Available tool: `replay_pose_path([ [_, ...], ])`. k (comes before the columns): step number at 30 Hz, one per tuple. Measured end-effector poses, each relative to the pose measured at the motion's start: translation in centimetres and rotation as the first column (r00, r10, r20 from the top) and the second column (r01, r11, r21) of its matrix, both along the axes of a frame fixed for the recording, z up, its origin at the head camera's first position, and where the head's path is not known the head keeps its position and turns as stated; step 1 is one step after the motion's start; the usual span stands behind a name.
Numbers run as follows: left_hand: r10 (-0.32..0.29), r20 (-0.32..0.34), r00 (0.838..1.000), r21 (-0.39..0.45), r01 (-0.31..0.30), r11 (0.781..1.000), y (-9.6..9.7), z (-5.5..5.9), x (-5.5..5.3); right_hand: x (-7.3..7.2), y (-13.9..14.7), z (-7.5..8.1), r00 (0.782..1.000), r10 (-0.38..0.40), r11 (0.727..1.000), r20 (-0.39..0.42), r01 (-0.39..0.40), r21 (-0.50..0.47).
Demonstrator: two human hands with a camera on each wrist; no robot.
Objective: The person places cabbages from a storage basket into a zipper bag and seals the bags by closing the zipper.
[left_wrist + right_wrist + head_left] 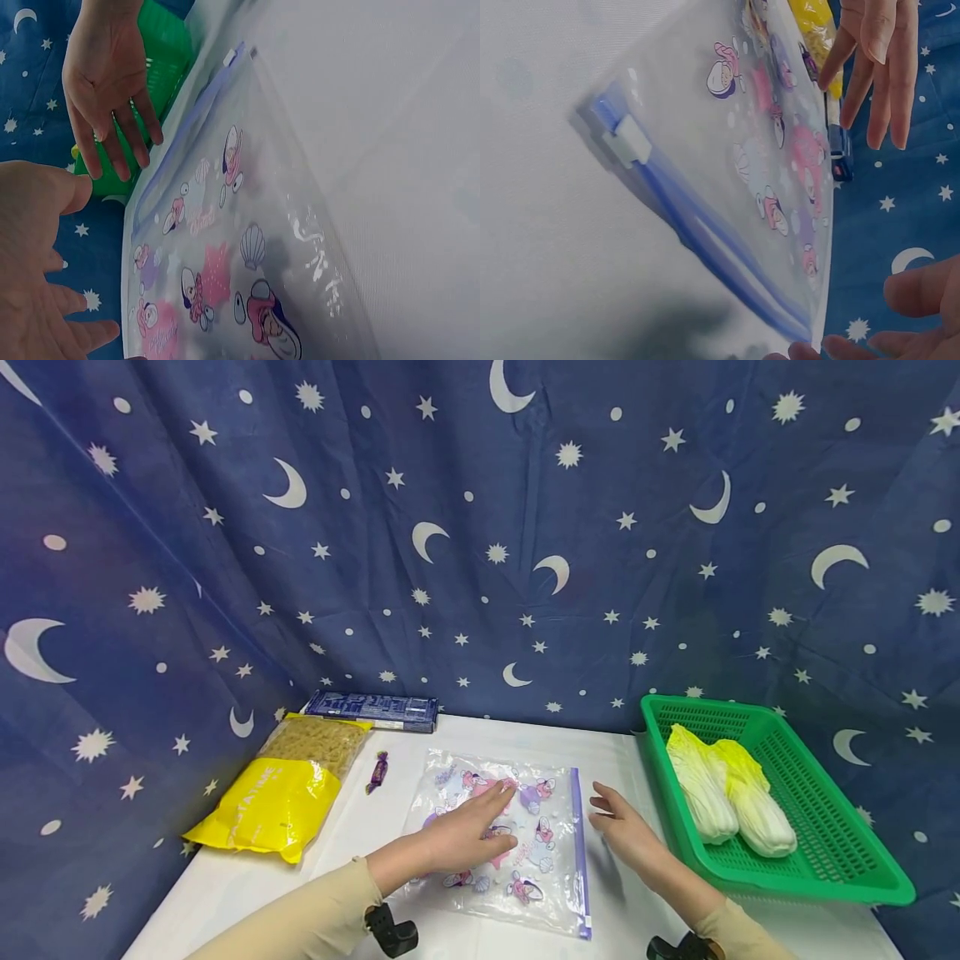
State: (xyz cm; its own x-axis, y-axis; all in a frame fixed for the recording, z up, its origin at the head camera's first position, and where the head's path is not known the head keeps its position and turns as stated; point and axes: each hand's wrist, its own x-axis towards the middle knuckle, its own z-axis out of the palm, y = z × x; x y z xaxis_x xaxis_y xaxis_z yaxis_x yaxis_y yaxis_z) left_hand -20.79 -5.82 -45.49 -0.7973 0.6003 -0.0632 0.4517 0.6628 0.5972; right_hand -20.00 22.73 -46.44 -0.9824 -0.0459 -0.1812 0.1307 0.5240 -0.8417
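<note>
A clear zip bag (525, 893) printed with pink and purple cartoon figures and shells lies flat on the white table. Its purple slider edge (579, 852) faces right, and a white slider (632, 141) sits at the near end of that edge. Over the middle of the bag is my left hand (468, 831), fingers extended and holding nothing. Just right of the purple edge hovers my right hand (626, 835), its fingers loosely bent around no object. Both wrist views show the hands apart from each other, above the bag's surface.
A green basket (832, 889) with two napa cabbages (761, 814) stands at right. To the left lie a yellow pasta bag (281, 797) and a small purple-wrapped candy (378, 772). A dark blue flat package (375, 708) rests against the starry curtain (480, 585) behind.
</note>
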Motion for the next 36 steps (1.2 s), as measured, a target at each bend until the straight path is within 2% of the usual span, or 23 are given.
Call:
replay_pose_path([
  [4, -0.009, 0.004, 1.000, 0.014, 0.009, 1.000, 0.8, 0.1, 0.2, 0.0, 0.2, -0.3, 1.000, -0.015, 1.000, 0.027, 0.015, -0.019],
  [12, -0.023, 0.035, 0.999, 0.054, 0.021, 0.998, 2.6, 0.0, 0.2, -0.3, 0.6, -0.9, 0.993, -0.052, 0.988, 0.110, 0.067, -0.136],
  [18, 0.013, 0.101, 0.995, 0.107, -0.024, 0.994, 3.7, -0.4, 0.0, -0.6, 0.9, -1.4, 0.979, -0.095, 0.975, 0.179, 0.128, -0.180],
  [28, 0.037, 0.144, 0.989, 0.165, -0.061, 0.984, 5.1, -0.5, -0.5, -0.7, 1.2, -1.7, 0.966, -0.134, 0.953, 0.220, 0.186, -0.240],
  [36, 0.072, 0.222, 0.972, 0.213, -0.120, 0.969, 5.9, -0.7, -0.7, -0.7, 1.7, -2.0, 0.956, -0.142, 0.933, 0.257, 0.216, -0.289],
])
